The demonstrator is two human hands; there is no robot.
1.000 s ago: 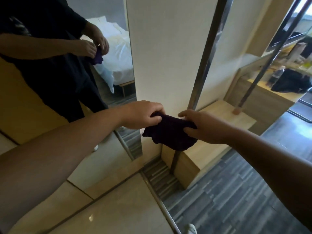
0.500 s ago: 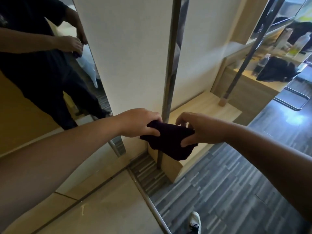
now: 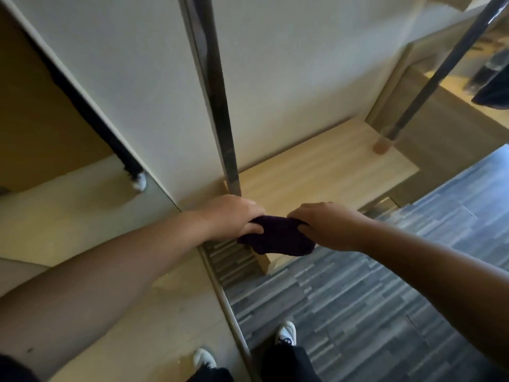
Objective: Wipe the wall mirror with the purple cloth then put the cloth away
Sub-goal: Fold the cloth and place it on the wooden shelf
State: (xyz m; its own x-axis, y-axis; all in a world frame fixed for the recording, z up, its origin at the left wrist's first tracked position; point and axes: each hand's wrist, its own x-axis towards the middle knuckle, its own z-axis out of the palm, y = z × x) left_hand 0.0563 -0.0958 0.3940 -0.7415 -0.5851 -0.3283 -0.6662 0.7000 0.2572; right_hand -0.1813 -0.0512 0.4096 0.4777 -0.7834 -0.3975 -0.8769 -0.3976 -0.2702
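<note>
The purple cloth (image 3: 278,238) hangs bunched between both hands, in front of the low wooden shelf (image 3: 325,172). My left hand (image 3: 231,219) grips its left end with curled fingers. My right hand (image 3: 327,224) pinches its right end. The wall mirror (image 3: 49,139) stands at the left, reflecting a dark trouser leg and a white shoe. Both hands are to the right of the mirror's edge, apart from the glass.
A white wall panel (image 3: 143,86) separates the mirror from a vertical metal pole (image 3: 220,111). A second slanted pole (image 3: 429,78) rises at the right beside a wooden desk (image 3: 446,106) with dark items. Grey striped carpet (image 3: 371,299) and my shoes (image 3: 286,333) lie below.
The view has tilted down and to the right, so most of the mirror reflection has left the frame. Both hands have kept their grip on the cloth and sunk toward the shelf.
</note>
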